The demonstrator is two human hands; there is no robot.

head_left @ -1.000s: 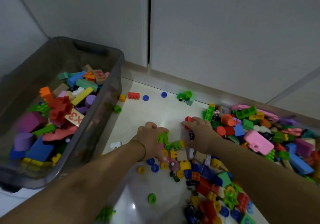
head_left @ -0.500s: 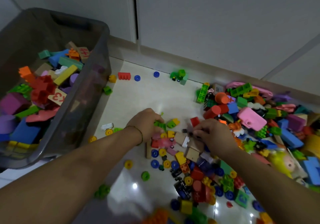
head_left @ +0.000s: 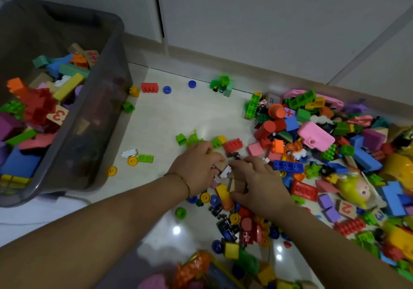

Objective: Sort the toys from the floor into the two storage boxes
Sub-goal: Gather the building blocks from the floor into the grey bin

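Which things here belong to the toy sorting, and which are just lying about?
Job: grey storage box, toy pile on the floor, wooden block, left hand, right hand.
Just there: white cabinet doors, skirting board, bracelet.

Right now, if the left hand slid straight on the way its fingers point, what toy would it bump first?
Probably the small green-and-yellow brick just past the knuckles of the left hand, with the red studded brick right beside it. Depth is hard to judge, so the hand might pass above them.
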